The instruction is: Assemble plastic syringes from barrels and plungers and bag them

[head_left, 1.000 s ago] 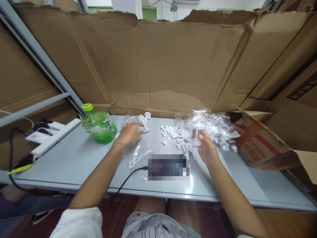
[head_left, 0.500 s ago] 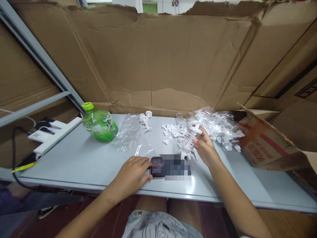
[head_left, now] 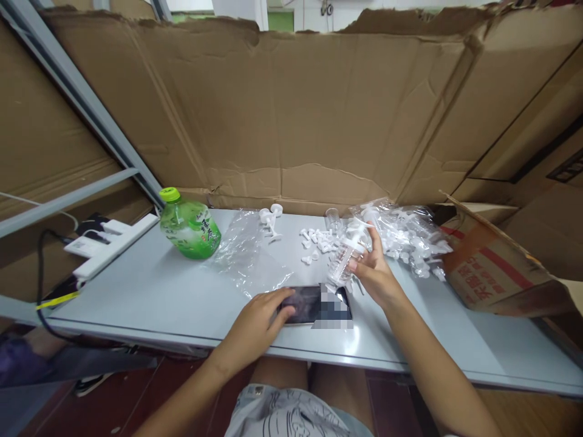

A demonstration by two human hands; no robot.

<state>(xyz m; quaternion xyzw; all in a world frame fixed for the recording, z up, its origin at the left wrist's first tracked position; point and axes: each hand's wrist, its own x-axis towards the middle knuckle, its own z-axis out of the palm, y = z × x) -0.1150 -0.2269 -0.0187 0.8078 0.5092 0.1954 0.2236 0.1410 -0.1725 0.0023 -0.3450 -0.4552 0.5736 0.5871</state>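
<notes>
My right hand [head_left: 376, 270] grips a clear plastic cylinder [head_left: 342, 262] with a white cap and a white stem sticking up from it. It is tilted above the table, and its lower end overlaps loose white pieces. My left hand [head_left: 260, 318] lies over the left end of a dark phone [head_left: 304, 304], fingers stretched out and thumb on the screen. Pixel blocks cover the phone's right part. Small white plastic pieces [head_left: 319, 240] are scattered behind the cylinder, beside a clear plastic cup [head_left: 334, 220].
A clear bag of white parts [head_left: 407, 237] lies at the right, by an open cardboard box [head_left: 487, 273]. More white pieces [head_left: 271, 221] lie near an empty-looking clear bag [head_left: 243, 255]. A green bottle [head_left: 189, 227] and a power strip [head_left: 116, 246] are at the left. Cardboard [head_left: 296, 115] walls the back.
My left hand has shifted right onto the phone's screen. The cylinder in my right hand has moved slightly down and left, and my index finger now reaches up beside its stem.
</notes>
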